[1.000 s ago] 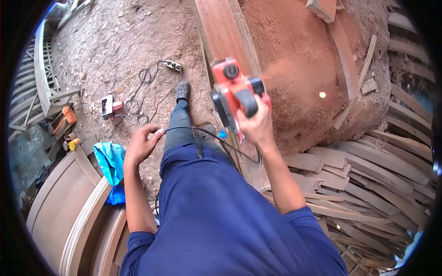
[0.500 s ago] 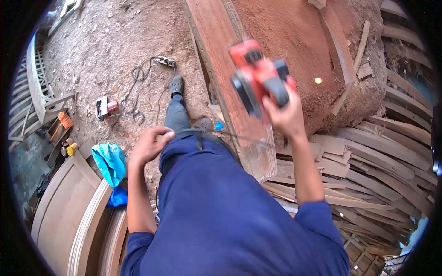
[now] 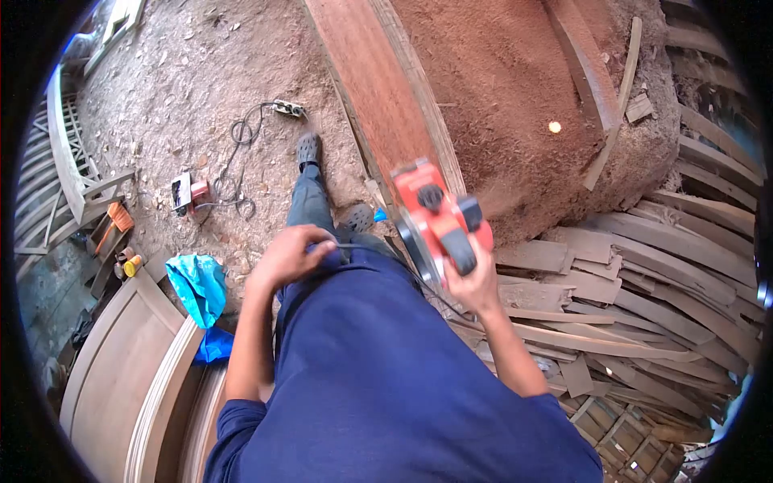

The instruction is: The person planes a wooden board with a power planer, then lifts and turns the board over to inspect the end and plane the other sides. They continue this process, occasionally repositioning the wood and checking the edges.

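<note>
A red and black electric hand planer (image 3: 435, 197) is in my right hand (image 3: 475, 282), whose fingers wrap round its rear handle. The planer overlaps the near end of a long reddish wooden board (image 3: 374, 80). At my waist, my left hand (image 3: 299, 256) is closed, its fingers curled at the hem of my dark blue shirt (image 3: 386, 346). A dark cord passes close to those fingers; I cannot tell what they hold.
A second power tool (image 3: 189, 194) lies on the shaving-covered ground, near a power strip (image 3: 287, 108) and coiled cord. Stacked curved wood pieces (image 3: 644, 266) fill the right. At lower left are a wooden panel (image 3: 121, 346) and a light-blue plastic bag (image 3: 197, 286).
My right hand has brought the planer back toward my body, down along the board. My left hand has moved inward and slightly right, against the shirt hem.
</note>
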Demonstrator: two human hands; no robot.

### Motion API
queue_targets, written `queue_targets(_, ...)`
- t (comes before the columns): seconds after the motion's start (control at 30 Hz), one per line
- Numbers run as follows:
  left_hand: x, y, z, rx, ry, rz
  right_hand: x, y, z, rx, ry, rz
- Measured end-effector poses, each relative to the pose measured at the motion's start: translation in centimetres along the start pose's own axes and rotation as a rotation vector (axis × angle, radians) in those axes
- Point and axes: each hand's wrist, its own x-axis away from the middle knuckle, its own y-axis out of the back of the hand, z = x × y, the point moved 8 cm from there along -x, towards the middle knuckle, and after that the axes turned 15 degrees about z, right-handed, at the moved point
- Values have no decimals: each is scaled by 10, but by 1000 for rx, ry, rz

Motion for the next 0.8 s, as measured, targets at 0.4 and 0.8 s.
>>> queue_targets(0.4,69,88,89,212,162,-455,-273,17,57,-125,78,-1)
queue_targets(0.8,-23,-22,-34,-67,-245,90,60,26,-64,-86,-131,64)
